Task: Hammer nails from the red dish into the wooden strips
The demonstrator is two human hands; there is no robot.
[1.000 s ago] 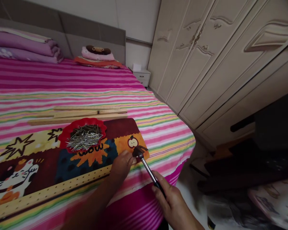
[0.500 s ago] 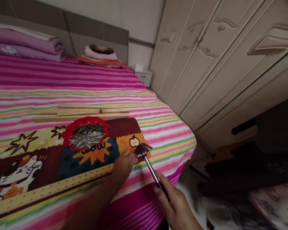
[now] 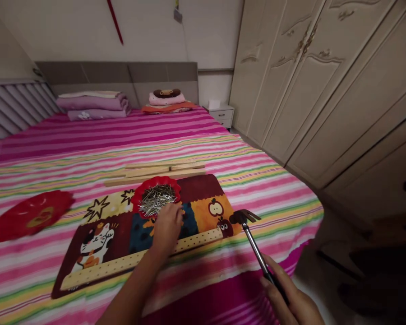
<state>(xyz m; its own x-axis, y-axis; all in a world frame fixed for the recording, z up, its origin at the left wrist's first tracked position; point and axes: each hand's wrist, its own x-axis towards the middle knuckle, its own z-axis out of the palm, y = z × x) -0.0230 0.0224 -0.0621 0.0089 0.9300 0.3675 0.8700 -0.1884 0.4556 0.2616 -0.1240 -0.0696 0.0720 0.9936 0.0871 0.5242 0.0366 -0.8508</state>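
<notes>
Dark rectangular mat with cartoon patches (image 3: 203,185): flat on the striped bedspread (image 3: 284,203).
Left hand (image 3: 167,225): reaches over the mat's middle, back upward, fingers bent down at the near rim of the scalloped red bowl (image 3: 138,205); the fingertips are hidden, so whether they are apart or together cannot be told.
Right hand (image 3: 287,293): off the mat's near right corner, clamped around the black grip of the claw hammer with a shiny metal shaft (image 3: 253,243).
Hammer head: beside the mat's right edge, claw pointing right.
Thin silvery nails (image 3: 152,198): heaped in the bowl, on the mat's far half.
Pale dotted wooden strip (image 3: 196,241): along the mat's near edge.
</notes>
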